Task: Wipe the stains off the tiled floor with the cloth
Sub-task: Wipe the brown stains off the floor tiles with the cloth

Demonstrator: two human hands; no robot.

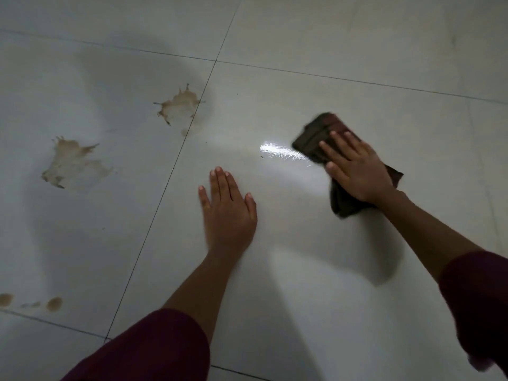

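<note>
A dark brown cloth [316, 136] lies bunched on the white tiled floor [288, 257] at the right. My right hand [357, 169] presses flat on it with fingers spread. A wet shiny streak [286, 154] runs just left of the cloth. My left hand [228, 210] rests flat on the tile at the centre, fingers straight, holding nothing. On the left tile there are brown stains: one splash [178, 107] by the grout line, a larger one [71, 165] further left, and small spots [53, 303] at the lower left.
Dark grout lines [154, 215] cross the floor between large tiles. My shadow darkens the left tile. Maroon sleeves [154, 350] cover both forearms near the bottom edge.
</note>
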